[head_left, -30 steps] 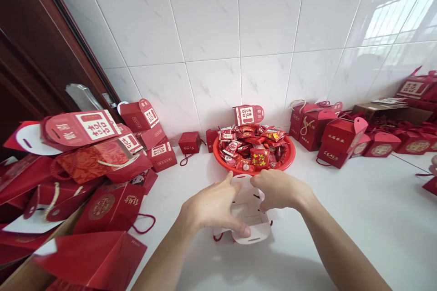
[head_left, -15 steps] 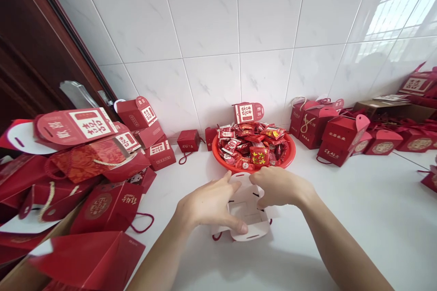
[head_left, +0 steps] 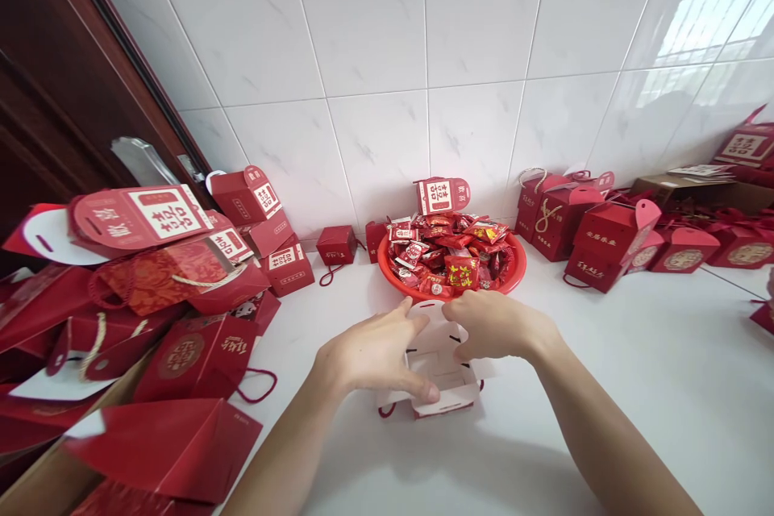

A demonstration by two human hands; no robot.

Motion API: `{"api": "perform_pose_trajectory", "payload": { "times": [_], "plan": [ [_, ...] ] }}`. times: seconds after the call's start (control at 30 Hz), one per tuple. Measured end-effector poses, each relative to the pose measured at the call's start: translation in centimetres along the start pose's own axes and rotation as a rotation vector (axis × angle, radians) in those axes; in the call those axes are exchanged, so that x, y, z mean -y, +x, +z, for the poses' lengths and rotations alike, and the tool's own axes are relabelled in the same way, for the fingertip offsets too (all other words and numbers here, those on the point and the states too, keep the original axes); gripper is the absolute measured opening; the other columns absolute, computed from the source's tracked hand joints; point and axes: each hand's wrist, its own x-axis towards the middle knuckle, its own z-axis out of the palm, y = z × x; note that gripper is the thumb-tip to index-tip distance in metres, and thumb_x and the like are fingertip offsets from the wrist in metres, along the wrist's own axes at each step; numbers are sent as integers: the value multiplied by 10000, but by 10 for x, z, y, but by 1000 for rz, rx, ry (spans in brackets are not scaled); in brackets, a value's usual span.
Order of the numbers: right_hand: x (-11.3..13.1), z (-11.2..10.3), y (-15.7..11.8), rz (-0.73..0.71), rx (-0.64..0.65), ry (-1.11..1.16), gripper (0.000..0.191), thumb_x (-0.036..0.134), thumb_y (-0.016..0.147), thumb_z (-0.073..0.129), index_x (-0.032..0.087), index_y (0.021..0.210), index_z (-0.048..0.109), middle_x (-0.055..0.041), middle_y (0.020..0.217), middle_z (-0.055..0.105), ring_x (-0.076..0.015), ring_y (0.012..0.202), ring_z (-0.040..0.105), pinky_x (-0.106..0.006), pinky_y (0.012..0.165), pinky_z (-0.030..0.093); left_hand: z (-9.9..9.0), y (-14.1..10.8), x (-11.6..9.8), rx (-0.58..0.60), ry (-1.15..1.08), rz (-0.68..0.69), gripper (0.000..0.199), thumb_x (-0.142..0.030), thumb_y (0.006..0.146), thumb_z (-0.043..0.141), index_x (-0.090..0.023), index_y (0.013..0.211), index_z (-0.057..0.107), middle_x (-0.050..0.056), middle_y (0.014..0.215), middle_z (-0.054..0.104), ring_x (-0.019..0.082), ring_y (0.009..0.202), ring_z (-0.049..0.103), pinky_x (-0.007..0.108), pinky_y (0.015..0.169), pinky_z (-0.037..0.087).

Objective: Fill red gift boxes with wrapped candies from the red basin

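Tipped higher than before, the near flap [head_left: 458,397] of an unfolded but unfilled, unclosed box [head_left: 446,376] meets the wide-spread left hand [head_left: 372,351]; the right hand [head_left: 499,326] curls against its far-right corner, hold unclear.

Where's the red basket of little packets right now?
In the head view, the red basket sits slightly right of centre, between the open white-lined box and the tiled wall.

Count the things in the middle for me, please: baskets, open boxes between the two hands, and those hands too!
Round red plastic basket: 1
Open, square-bottomed red cardboard box with a white inside: 1
Bare hands, the left hand and the right hand: 2
Total: 4
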Motion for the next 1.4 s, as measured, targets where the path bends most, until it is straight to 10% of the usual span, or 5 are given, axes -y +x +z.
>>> {"api": "perform_pose_trajectory", "payload": {
  "times": [0.83, 1.4],
  "plan": [
    [0, 1, -4, 0, -23, 29, 228, 310, 825, 673, 156, 993, 673, -94, 989, 712, -264, 886, 681, -287, 558, 333, 2, 1, -3, -26, 1, 29, 556, -578, 682, 726, -257, 1118, 600, 62, 1249, 564, 268, 985, 628, 297, 651, 451],
    [-7, 2, -7, -2, -19, 120, 507, 346, 734, 753, 187, 1198, 626, -92, 1106, 659, -282, 982, 635, -286, 614, 371, -2, 2, 9, -77, 72, -11, 875, -702, 662, 686, -264, 1403, 529, 97, 1396, 561, 355, 1250, 559, 366, 919, 486]
  ]
}}
